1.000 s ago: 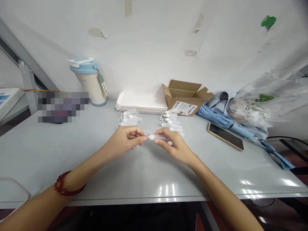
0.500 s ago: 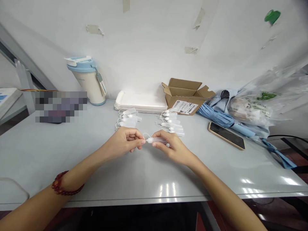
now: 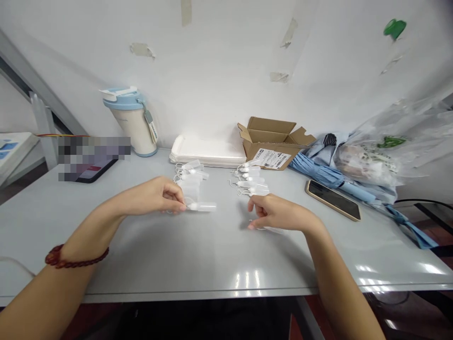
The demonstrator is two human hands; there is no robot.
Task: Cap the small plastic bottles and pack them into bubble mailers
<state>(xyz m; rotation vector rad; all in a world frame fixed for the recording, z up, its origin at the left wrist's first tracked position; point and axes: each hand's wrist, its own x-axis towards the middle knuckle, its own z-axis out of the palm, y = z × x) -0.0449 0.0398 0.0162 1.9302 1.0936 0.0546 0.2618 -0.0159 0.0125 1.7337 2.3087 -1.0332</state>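
Note:
My left hand (image 3: 164, 197) pinches a small translucent squeeze bottle (image 3: 205, 207) by its thin nozzle and cap strap, the clear body pointing right. Behind it, several similar bottles (image 3: 191, 177) lie in a left-hand row. My right hand (image 3: 276, 213) hovers low at the near end of a right-hand row of bottles (image 3: 253, 179), thumb and forefinger apart. Under this hand a further bottle (image 3: 274, 230) lies partly hidden; whether the fingers touch it is hard to see.
A stack of white envelopes (image 3: 208, 151) and an open cardboard box (image 3: 269, 146) stand against the wall. At left are a cream tumbler (image 3: 132, 125) and a dark phone (image 3: 97, 171). A second phone (image 3: 332, 200), a blue umbrella (image 3: 318, 167) and a plastic bag (image 3: 371, 156) occupy the right.
The two hands were together on one bottle at the middle and have separated. My left hand has carried that bottle left; my right hand let go and moved right.

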